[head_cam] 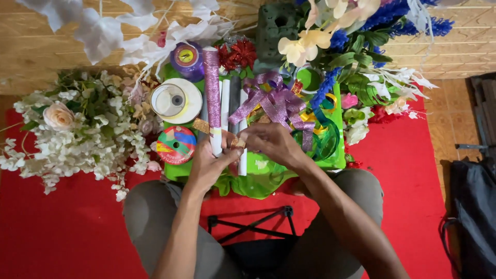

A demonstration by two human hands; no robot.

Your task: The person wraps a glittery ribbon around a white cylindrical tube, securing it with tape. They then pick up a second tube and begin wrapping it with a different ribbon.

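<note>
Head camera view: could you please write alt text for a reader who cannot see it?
Seen from above, a seated person's left hand and right hand pinch a strip of gold glitter ribbon between them, over a green tray of craft supplies. A purple glitter bow and ribbon spools lie in the tray, with white artificial flowers beside it on a red mat.
</note>
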